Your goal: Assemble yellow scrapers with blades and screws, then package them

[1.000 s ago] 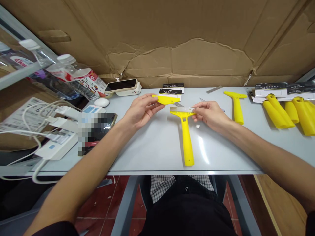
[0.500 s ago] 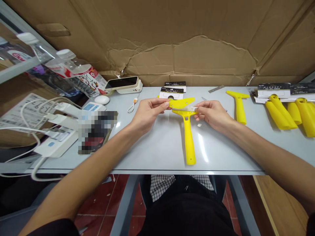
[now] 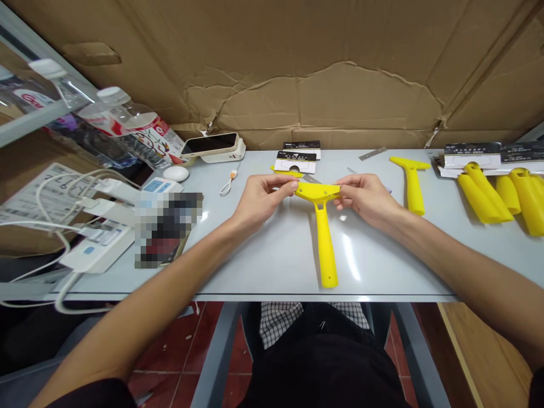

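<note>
A yellow plastic scraper (image 3: 326, 243) lies with its handle toward me and its wide head away from me. A yellow cover plate (image 3: 313, 191) sits over that head, with small holes in it. My left hand (image 3: 270, 198) pinches the plate's left end between thumb and fingers. At the right end of the head, my right hand (image 3: 363, 195) is closed on the scraper, its fingertips partly hiding that corner. Just below the right fingers lies a small white piece (image 3: 343, 218). Behind the head, a metal blade (image 3: 311, 178) is partly visible.
Black-and-white cards (image 3: 295, 162) lie behind my hands. Another yellow scraper handle (image 3: 413, 187) and a loose blade (image 3: 373, 153) are to the right, with several yellow handles (image 3: 487, 195) beyond. Power strips (image 3: 100, 246), a phone (image 3: 210, 145) and bottles (image 3: 144, 127) stand left.
My left hand has lowered the yellow cover plate onto the scraper's head, where it was held above before. My right hand has stayed at the head's right end.
</note>
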Motion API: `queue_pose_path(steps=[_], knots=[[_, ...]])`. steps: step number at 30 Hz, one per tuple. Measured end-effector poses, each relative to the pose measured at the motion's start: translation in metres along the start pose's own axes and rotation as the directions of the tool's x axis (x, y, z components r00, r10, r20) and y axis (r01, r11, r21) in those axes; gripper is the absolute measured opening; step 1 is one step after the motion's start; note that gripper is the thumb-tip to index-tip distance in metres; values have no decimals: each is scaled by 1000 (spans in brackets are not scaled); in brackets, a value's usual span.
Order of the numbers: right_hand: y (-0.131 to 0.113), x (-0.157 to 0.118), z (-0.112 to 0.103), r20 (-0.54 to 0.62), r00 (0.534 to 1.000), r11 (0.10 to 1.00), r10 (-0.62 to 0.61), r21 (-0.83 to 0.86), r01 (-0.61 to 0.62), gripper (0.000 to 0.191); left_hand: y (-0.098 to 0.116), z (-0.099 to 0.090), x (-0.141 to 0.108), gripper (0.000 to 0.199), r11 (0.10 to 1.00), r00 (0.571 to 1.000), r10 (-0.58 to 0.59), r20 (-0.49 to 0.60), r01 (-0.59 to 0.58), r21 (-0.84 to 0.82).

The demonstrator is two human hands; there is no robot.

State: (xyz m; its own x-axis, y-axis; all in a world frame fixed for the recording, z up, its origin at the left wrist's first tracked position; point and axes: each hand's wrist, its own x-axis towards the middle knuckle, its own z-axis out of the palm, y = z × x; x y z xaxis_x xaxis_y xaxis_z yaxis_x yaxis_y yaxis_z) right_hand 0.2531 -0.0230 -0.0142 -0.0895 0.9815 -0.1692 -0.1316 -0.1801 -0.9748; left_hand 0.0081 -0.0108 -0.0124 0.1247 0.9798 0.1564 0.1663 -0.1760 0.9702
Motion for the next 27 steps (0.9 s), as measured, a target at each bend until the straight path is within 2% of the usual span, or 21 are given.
queue_pose_path(steps=[11, 15, 20, 23, 27], knots=[[0, -1, 0, 4, 1000, 1000, 4, -2, -4, 9, -6, -1, 4, 25, 997, 999, -38, 10, 37, 70], [-2, -2, 2, -8, 1000, 1000, 15, 4, -15, 13, -11, 1, 3, 27, 995, 994, -95, 46, 95, -17], [0, -2, 1, 1, 1000, 1000, 6, -2, -6, 13, -16, 3, 3, 26, 946, 964, -199, 176, 236, -224], [1, -1, 1, 14, 1000, 1000, 5, -11, -4, 13, -16, 3, 3, 31, 935, 954, -249, 169, 282, -217], [0, -2, 2, 17, 1000, 1000, 12, -2, -12, 18, -15, 4, 3, 26, 917, 944, -284, 166, 318, -242]])
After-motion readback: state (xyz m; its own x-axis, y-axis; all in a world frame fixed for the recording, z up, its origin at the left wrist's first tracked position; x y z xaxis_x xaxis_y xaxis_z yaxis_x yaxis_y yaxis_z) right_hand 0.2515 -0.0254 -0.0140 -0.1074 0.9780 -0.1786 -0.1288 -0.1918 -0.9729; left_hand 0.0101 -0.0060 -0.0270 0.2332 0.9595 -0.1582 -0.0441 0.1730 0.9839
